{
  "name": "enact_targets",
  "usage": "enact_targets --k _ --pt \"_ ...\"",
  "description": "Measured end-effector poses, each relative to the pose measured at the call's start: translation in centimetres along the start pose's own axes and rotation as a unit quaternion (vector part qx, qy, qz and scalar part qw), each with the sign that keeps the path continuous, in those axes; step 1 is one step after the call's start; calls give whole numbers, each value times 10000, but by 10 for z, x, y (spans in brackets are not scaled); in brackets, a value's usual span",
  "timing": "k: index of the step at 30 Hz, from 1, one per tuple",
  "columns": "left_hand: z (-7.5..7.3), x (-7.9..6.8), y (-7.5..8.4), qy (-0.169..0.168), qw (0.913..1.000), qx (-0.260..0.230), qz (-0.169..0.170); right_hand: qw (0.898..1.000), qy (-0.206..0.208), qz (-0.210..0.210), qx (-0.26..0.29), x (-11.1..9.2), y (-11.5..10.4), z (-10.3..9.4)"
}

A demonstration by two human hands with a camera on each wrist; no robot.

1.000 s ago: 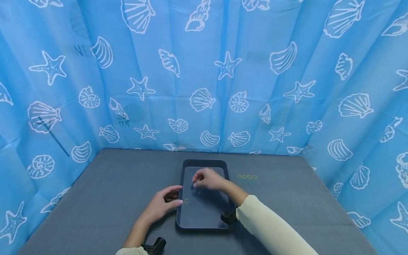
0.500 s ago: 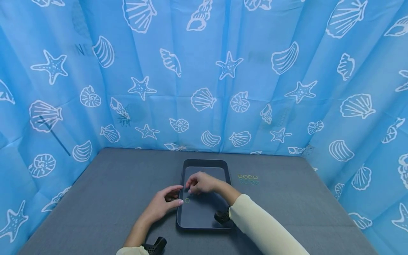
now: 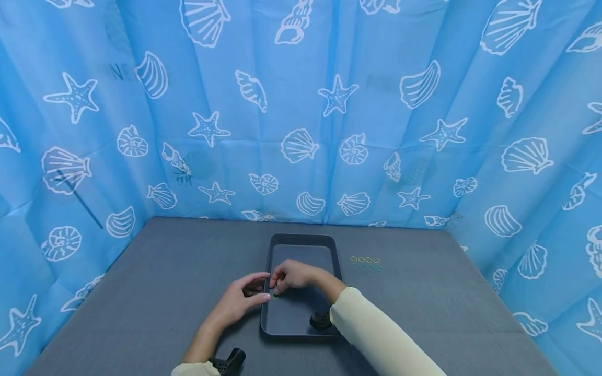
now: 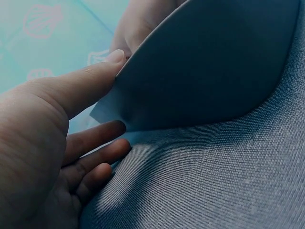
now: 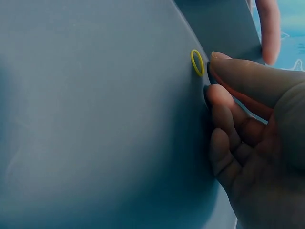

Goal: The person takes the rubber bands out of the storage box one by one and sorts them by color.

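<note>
A thin yellow rubber-band-like ring (image 5: 197, 63) lies inside the dark grey tray (image 3: 305, 324), near its left side. Right above it is my right hand (image 3: 292, 274), thumb and index finger parted and bent, with the thumb tip (image 5: 220, 58) right beside the ring in the right wrist view. Nothing shows between those fingertips. My left hand (image 3: 241, 297) rests against the tray's left wall from outside. In the left wrist view its thumb (image 4: 95, 83) touches the rim, while the other fingers (image 4: 102, 138) reach loosely toward the wall's foot.
Right of the tray, a row of several yellow rings (image 3: 365, 259) lies on the grey cloth-covered table (image 3: 414, 303), with a row of green rings (image 3: 371, 269) just in front. A blue shell-print curtain (image 3: 301, 172) hangs behind and at both sides.
My right hand has moved left and nearer to me across the tray, down to the yellow ring. The left hand and tray have stayed in place.
</note>
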State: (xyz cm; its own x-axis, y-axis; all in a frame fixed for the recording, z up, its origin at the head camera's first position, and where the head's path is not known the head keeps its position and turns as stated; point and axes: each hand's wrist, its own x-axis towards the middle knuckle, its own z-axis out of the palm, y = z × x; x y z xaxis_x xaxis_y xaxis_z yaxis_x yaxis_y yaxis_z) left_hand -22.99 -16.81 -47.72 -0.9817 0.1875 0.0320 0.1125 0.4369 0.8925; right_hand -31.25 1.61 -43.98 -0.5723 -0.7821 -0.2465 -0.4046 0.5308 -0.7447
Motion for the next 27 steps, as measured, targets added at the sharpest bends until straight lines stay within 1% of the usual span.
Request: enact_targets --k 3,7,10,15,19,22,26,27 --pt "-1 -3 6 -42 10000 -43 6 9999 31 88 -106 1 -2 1" --pt "-4 -9 20 -99 9998 -129 121 9996 23 203 -208 1 -4 3" --pt "-5 -13 29 -97 9998 -107 131 9992 -3 234 -321 2 -5 4" --pt "-4 -16 33 -35 10000 -32 86 9978 48 330 -565 3 -6 7" --pt "-4 -15 33 8 10000 -11 88 9965 89 355 -751 4 -5 8" --pt "-1 -9 19 39 9999 39 112 9961 84 381 -797 5 -5 9" --pt "-1 -4 6 -31 9997 -94 215 9949 27 225 -983 4 -6 9" --pt "-1 -4 6 -61 9996 -139 238 9946 7 174 -1022 4 -6 9"
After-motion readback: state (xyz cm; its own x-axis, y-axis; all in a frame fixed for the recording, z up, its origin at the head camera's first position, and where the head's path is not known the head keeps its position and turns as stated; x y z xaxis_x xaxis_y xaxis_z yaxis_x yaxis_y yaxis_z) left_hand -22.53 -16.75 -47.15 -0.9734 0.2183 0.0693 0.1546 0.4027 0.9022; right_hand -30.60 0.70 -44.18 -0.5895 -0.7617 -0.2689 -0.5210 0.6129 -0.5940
